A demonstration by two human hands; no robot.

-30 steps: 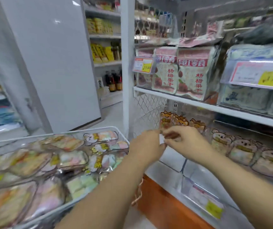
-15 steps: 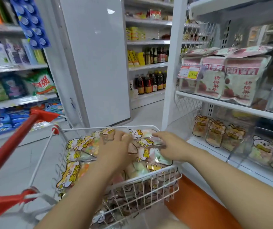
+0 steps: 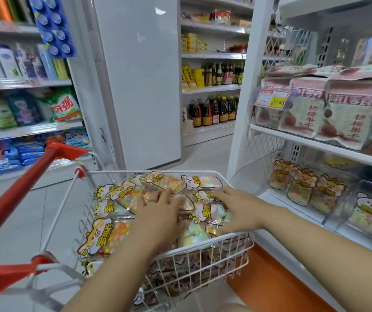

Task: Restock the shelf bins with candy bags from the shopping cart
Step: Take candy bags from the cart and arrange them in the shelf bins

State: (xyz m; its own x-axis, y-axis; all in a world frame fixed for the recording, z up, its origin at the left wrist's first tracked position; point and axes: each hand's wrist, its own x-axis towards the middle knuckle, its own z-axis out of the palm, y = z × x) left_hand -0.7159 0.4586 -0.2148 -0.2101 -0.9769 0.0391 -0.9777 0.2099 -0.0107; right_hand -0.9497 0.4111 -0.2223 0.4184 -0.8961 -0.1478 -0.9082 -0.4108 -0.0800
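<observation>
Both hands are down in the shopping cart [image 3: 153, 171], a white wire one with a red handle [image 3: 23, 183], lying on top of the pile of candy bags [image 3: 126, 194] that fills it to the rim. The left hand [image 3: 158, 212] has its fingers stretched and spread over the bags near the middle of the pile, a ring on one finger. The right hand [image 3: 232, 208] lies just beside it, flat, fingers reaching across a pastel bag [image 3: 212, 212]. Neither hand has closed round a bag: both are open and resting on the packs. To the right of the cart, on the low shelf, the clear shelf bins [image 3: 333, 210] hold more of the same bags [image 3: 302, 188], standing upright in rows. On the shelf above are pink-topped packs of dried fruit [image 3: 338, 115] with a price tag [image 3: 272, 99] in front
</observation>
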